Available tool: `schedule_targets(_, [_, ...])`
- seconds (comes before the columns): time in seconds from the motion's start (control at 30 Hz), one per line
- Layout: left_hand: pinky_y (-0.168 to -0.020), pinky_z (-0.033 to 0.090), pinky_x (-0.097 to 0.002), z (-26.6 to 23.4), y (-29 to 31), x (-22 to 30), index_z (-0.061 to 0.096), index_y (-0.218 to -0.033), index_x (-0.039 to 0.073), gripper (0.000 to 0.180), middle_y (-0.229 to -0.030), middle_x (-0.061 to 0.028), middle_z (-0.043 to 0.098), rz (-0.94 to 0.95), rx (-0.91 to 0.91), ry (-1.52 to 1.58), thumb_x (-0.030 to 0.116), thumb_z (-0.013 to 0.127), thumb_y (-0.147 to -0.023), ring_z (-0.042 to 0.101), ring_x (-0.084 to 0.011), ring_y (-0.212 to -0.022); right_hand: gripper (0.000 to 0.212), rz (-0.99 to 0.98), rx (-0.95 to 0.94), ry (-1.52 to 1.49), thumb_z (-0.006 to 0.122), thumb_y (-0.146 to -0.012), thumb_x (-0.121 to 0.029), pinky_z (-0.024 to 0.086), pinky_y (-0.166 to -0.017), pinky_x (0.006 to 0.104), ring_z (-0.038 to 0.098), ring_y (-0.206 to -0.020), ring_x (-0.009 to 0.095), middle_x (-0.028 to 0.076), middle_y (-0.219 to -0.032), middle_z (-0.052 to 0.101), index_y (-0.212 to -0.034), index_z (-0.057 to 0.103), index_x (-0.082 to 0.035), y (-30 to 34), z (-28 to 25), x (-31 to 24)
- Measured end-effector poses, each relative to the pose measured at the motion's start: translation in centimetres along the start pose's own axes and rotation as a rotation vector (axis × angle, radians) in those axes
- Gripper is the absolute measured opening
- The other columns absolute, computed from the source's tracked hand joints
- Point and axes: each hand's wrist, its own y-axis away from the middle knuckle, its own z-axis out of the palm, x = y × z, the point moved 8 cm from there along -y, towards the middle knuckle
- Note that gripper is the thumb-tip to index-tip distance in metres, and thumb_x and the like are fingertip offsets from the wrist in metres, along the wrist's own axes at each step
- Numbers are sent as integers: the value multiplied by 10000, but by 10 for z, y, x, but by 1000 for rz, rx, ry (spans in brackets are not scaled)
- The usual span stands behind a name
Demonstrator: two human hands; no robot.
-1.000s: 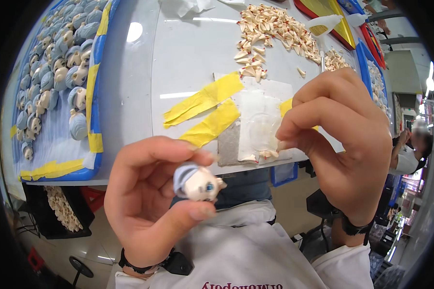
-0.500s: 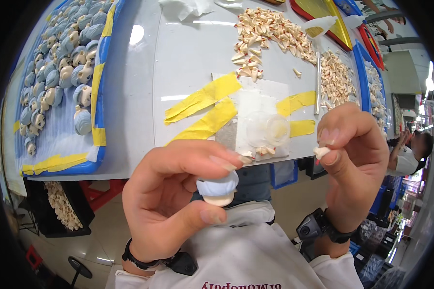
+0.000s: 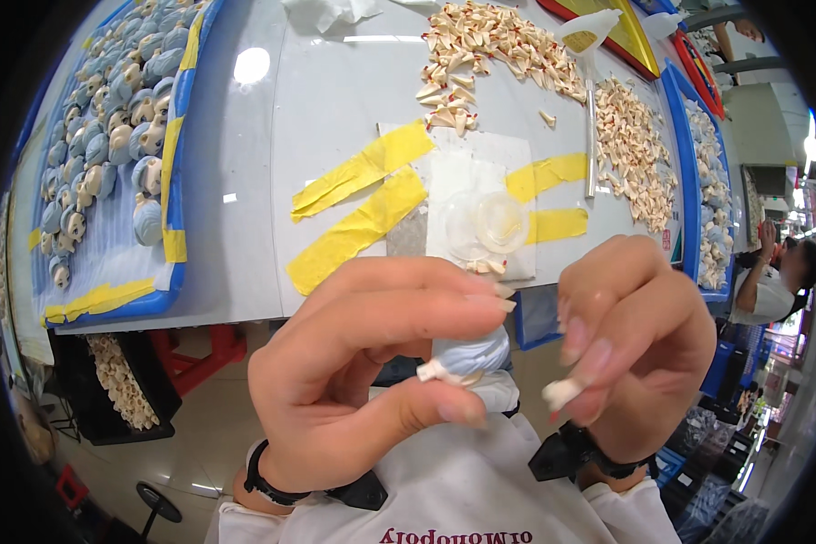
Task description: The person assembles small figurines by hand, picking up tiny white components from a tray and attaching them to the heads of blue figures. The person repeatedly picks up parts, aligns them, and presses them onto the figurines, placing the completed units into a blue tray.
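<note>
Between the thumb and fingers of my left hand [image 3: 363, 363] is a doll head [image 3: 476, 349] with light blue hair, most of it behind the fingers. A small cream part [image 3: 437, 372] juts out beside the head; whether it is joined to the head I cannot tell. My right hand [image 3: 639, 340], close by on the right, pinches a small cream figurine part [image 3: 562, 392] with a red tip. The two hands are apart, held in front of the table's near edge.
On the white table [image 3: 236, 227] lie a pile of cream parts with red tips [image 3: 499, 45] and another pile [image 3: 630, 145]. Yellow tape [image 3: 363, 231] borders a small clear dish [image 3: 501, 222]. A blue tray [image 3: 150, 304] at left holds doll heads [image 3: 118, 136]. Another person [image 3: 771, 286] is at far right.
My left hand has moved right with the doll head, which has turned, and a cream part now shows beside it. My right hand has come left and lower with its part.
</note>
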Motion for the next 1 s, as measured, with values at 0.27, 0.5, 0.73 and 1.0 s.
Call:
schedule_targets(0.27, [-658,451,-241,3,1,13,590,-929,-20,403,-896,-154,548,112,-39,-240,205,773,-648,548,-171,-761,238,-107,-45,259,752,-636,-81,337,-551,211,434,-629,118,40,-751,470,-751,544,-100,-1,13,-10])
schedule_targets(0.5, [-634,420,-246,7,9,29,615,-878,1,352,-846,-130,587,255,63,-516,178,784,-624,529,-164,-731,248,-273,-46,459,763,-571,-71,311,-507,224,418,-611,124,35,-720,470,-710,561,-106,-2,20,-21])
schedule_targets(0.73, [-627,487,-208,-4,-1,40,656,-901,8,380,-831,-125,606,220,134,-383,76,798,-555,592,-162,-739,229,-223,-89,394,723,-654,-128,347,-592,214,458,-680,124,60,-782,510,-821,576,-72,-34,-20,-36])
schedule_targets(1.0, [-662,474,-268,-43,-1,16,452,-989,-2,522,-957,-136,474,-22,303,56,47,778,-583,575,-202,-784,322,256,197,452,664,-720,-124,367,-753,232,491,-805,108,35,-887,549,-1011,572,-20,-120,-153,43])
